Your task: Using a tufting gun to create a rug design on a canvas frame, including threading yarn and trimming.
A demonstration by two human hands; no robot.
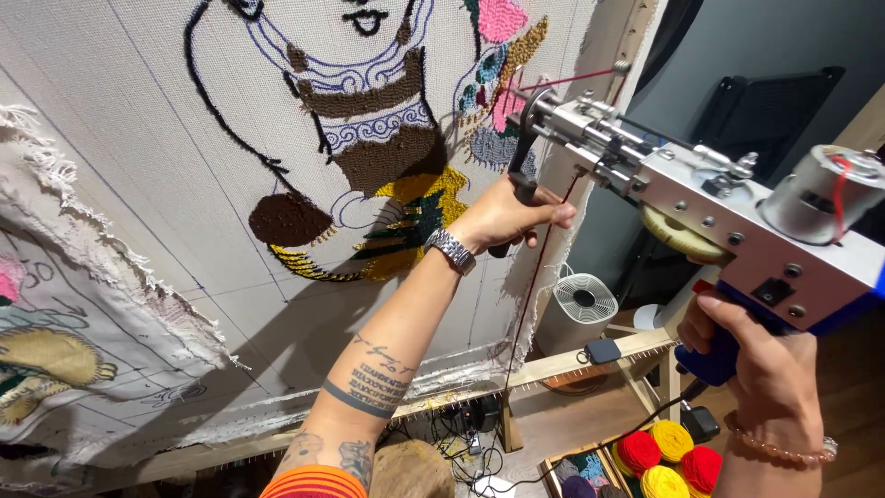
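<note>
My right hand [758,349] grips the blue rear handle of a silver tufting gun [701,194]. My left hand [507,214], with a metal watch on the wrist, is closed around the gun's black front handle. The gun's needle end [516,97] points at the pale tufting cloth [138,148] stretched on a wooden frame. The cloth bears a partly tufted figure in brown, yellow, green, pink and blue yarn [387,157]. A red yarn strand [576,76] runs into the gun's tip.
Red and yellow yarn balls [668,456] lie in a box on the floor at lower right. A small white fan [581,304] stands behind the frame's bottom rail [590,355]. A second frayed cloth [64,314] hangs at left. Cables trail on the floor.
</note>
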